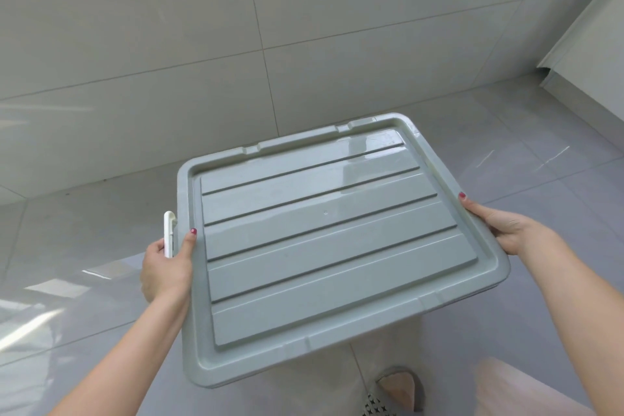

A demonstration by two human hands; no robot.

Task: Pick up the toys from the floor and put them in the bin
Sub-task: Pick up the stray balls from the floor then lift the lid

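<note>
A large grey-green plastic bin lid (pixel 331 240) with raised ribs fills the middle of the view, tilted a little and held above the floor. My left hand (pixel 165 267) grips its left edge, thumb on top, beside a white latch handle (pixel 169 233). My right hand (pixel 499 226) grips the right edge, thumb on the rim. The bin body under the lid is almost fully hidden. No toys are in view.
Glossy grey floor tiles (pixel 84 280) lie below, meeting a pale tiled wall (pixel 169 44) ahead. A white cabinet or door edge (pixel 580 44) stands at the upper right. My slipper (pixel 395 392) and trouser leg (pixel 513 388) show at the bottom right.
</note>
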